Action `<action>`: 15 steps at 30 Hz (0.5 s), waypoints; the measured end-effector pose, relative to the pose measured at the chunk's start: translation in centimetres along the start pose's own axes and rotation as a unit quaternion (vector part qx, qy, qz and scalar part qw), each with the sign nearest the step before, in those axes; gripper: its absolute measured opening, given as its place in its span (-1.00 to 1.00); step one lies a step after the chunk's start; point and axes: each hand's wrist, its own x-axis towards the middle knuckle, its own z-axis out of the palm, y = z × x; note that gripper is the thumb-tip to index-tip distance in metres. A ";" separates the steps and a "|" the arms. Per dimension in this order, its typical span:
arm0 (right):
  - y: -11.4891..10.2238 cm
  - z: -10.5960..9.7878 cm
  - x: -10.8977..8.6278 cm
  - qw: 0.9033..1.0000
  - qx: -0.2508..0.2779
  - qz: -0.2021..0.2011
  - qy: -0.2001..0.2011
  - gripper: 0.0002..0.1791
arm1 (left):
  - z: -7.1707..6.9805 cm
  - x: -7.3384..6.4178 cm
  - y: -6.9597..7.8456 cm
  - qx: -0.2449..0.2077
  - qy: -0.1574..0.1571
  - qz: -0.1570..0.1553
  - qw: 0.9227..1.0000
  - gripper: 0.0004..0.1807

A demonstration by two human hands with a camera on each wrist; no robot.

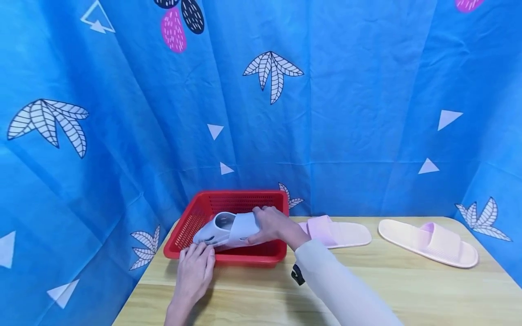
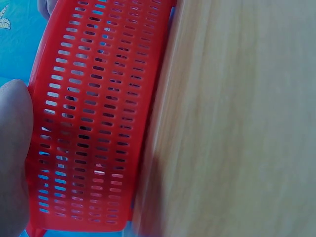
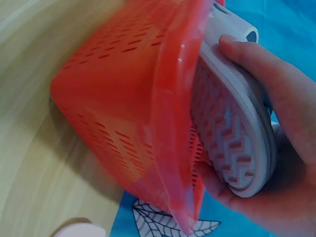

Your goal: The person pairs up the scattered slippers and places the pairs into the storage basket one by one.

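A red plastic basket [image 1: 250, 259] with slotted walls stands on the table. My left hand [image 1: 195, 271] holds its front rim near the left corner, fingers over the edge; the fingertips are partly hidden. In the right wrist view, my right hand [image 3: 291, 103] grips grey clog-style footwear [image 3: 232, 128], thumb on one side and fingers round the other, the zigzag-treaded sole toward the camera. From the head view this grey clog [image 1: 220, 235] lies lengthwise within the basket's opening, its toe end close to my left fingers. Whether it is one clog or two together I cannot tell.
Right of the basket lies a pink slipper [image 1: 350, 233], partly behind my right wrist. A cream-pink slipper [image 1: 444, 242] lies farther right on the wooden table [image 1: 367, 280]. Blue patterned curtain [image 1: 346, 113] hangs round the table's back and sides.
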 end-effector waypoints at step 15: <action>-1.2 1.8 1.1 0.999 -0.010 0.010 -0.033 0.10 | 0.0 -0.2 0.0 0.010 -0.003 -0.005 1.000 -0.67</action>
